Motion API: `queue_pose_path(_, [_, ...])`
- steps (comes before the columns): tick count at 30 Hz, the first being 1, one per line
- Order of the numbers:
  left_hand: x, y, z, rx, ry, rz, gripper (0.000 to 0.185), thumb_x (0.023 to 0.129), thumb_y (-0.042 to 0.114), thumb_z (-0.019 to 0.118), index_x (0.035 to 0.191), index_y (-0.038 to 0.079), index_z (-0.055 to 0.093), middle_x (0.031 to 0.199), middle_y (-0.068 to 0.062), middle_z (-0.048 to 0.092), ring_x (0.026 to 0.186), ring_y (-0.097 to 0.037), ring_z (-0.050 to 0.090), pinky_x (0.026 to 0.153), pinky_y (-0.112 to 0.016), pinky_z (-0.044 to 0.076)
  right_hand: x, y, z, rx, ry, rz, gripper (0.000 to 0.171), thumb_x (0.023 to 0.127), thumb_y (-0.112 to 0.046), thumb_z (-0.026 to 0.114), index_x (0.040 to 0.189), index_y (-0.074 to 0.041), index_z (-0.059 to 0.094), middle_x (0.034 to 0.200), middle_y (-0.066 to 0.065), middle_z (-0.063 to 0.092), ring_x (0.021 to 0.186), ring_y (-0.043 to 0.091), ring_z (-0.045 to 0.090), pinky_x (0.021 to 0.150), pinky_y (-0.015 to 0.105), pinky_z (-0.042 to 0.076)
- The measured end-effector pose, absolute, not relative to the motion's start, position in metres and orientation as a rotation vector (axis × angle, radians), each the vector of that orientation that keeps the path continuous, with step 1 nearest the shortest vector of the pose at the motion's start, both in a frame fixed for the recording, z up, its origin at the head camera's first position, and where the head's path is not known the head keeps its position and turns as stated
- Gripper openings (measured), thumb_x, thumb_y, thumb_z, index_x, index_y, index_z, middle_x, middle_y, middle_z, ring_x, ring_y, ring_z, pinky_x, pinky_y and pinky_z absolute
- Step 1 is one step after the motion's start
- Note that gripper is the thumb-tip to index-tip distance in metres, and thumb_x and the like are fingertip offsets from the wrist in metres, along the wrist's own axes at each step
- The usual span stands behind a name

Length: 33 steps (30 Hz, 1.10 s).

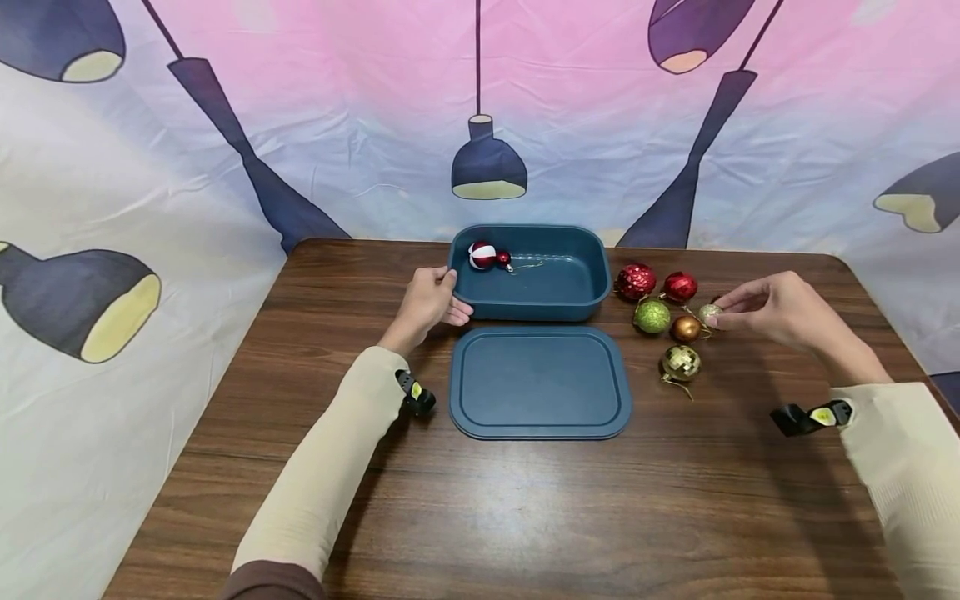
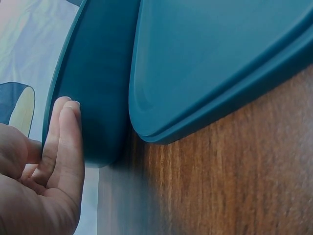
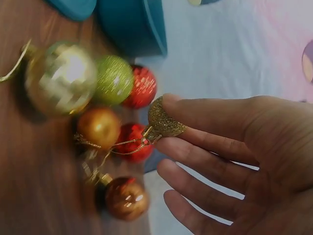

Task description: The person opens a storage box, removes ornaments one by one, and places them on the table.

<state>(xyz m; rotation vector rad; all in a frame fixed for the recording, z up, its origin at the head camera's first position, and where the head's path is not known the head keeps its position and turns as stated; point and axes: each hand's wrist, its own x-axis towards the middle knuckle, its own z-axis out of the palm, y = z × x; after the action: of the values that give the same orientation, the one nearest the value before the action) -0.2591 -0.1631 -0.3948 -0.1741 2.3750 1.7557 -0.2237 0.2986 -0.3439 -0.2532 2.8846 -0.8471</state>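
Note:
At the left end of a dark teal box (image 1: 528, 310), my left hand (image 1: 427, 307) grips the wall. Its thumb is at the rim and its fingers (image 2: 70, 147) lie nearly straight along the outside. Inside the box are a red-and-white striped bauble (image 1: 482, 255) and a small red bauble (image 1: 504, 259). My right hand (image 1: 780, 310) pinches a small gold glitter bauble (image 3: 164, 120) between thumb and fingertips, its gold string loop hanging toward the others. Beside it sit a shiny orange-gold bauble (image 3: 99, 128) and a copper bauble (image 3: 127, 198).
A matching flat lid (image 1: 540, 383) lies in front of the box. Right of the box are two red baubles (image 1: 636, 282), a green glitter bauble (image 1: 652, 316) and a mirrored gold bauble (image 1: 680, 363). A patterned cloth (image 1: 390, 125) hangs behind the wooden table (image 1: 480, 517).

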Motion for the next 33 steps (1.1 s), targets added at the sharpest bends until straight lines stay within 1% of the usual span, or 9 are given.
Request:
queue_pose_path(5, [-0.258,-0.164,-0.395,-0.174,2.373,1.754,0.054,0.112,0.026,0.04,0.16,0.004,0.027,0.084,-0.02,0.074,0.076,-0.035,0.075,0.071,-0.041,0.064,-0.222,0.311,-0.359,-0.246,2.863,-0.855,0.036,0.086,-0.035,0.084,0.101,-0.002,0.079,0.094,0.011,0.076,0.074,0.008,0.062,0.062,0.022,0.048])
queue_pose_path(10, [-0.259,-0.165,-0.396,-0.174,2.369,1.76,0.054,0.112,0.026,0.041,0.16,0.004,0.027,0.085,-0.02,0.074,0.078,-0.037,0.075,0.071,-0.041,0.064,-0.221,0.317,-0.373,-0.203,2.823,-0.827,0.043,0.087,-0.041,0.082,0.104,-0.002,0.079,0.096,0.011,0.074,0.07,0.013,0.053,0.057,0.027,0.044])
queue_pose_path(12, [-0.259,-0.165,-0.396,-0.171,2.366,1.765,0.054,0.112,0.026,0.041,0.16,0.004,0.027,0.084,-0.021,0.074,0.078,-0.037,0.075,0.072,-0.042,0.064,-0.22,0.319,-0.378,-0.195,2.814,-0.821,0.044,0.087,-0.041,0.081,0.106,-0.001,0.078,0.092,0.01,0.073,0.065,0.013,0.048,0.054,0.028,0.041])
queue_pose_path(15, [-0.26,-0.164,-0.397,-0.162,2.362,1.773,0.054,0.112,0.025,0.041,0.159,0.004,0.028,0.084,-0.021,0.074,0.077,-0.036,0.075,0.071,-0.041,0.064,-0.219,0.321,-0.384,-0.205,2.829,-0.814,0.044,0.087,-0.04,0.081,0.106,0.0,0.078,0.084,0.007,0.072,0.059,0.012,0.044,0.051,0.028,0.039])
queue_pose_path(18, [-0.26,-0.164,-0.397,-0.156,2.357,1.782,0.054,0.112,0.025,0.041,0.159,0.003,0.028,0.084,-0.02,0.074,0.076,-0.036,0.075,0.068,-0.038,0.064,-0.219,0.322,-0.389,-0.206,2.837,-0.822,0.044,0.087,-0.039,0.082,0.106,0.001,0.077,0.081,0.005,0.072,0.057,0.011,0.046,0.051,0.028,0.041])
queue_pose_path(22, [-0.26,-0.164,-0.396,-0.156,2.358,1.774,0.054,0.112,0.025,0.041,0.159,0.003,0.027,0.083,-0.02,0.074,0.075,-0.035,0.075,0.068,-0.038,0.064,-0.219,0.321,-0.393,-0.19,2.853,-0.815,0.044,0.086,-0.04,0.082,0.104,0.0,0.078,0.084,0.005,0.074,0.063,0.013,0.053,0.057,0.026,0.045])
queue_pose_path(25, [-0.259,-0.164,-0.396,-0.153,2.362,1.766,0.054,0.112,0.025,0.04,0.159,0.003,0.027,0.083,-0.02,0.073,0.075,-0.035,0.075,0.07,-0.041,0.064,-0.22,0.32,-0.395,-0.175,2.864,-0.807,0.044,0.086,-0.042,0.082,0.103,-0.001,0.078,0.085,0.005,0.074,0.067,0.014,0.054,0.062,0.025,0.045])
queue_pose_path(29, [-0.259,-0.164,-0.395,-0.154,2.358,1.769,0.053,0.112,0.025,0.04,0.159,0.004,0.028,0.084,-0.022,0.073,0.076,-0.036,0.075,0.073,-0.044,0.064,-0.22,0.32,-0.395,-0.157,2.857,-0.812,0.047,0.085,-0.043,0.082,0.103,-0.001,0.077,0.082,0.004,0.074,0.065,0.014,0.054,0.06,0.026,0.044])
queue_pose_path(33, [-0.26,-0.164,-0.396,-0.156,2.355,1.771,0.054,0.112,0.025,0.04,0.159,0.003,0.028,0.086,-0.022,0.073,0.077,-0.037,0.075,0.073,-0.043,0.064,-0.221,0.319,-0.396,-0.143,2.853,-0.814,0.048,0.084,-0.043,0.083,0.104,0.0,0.077,0.083,0.004,0.074,0.064,0.013,0.055,0.058,0.027,0.044])
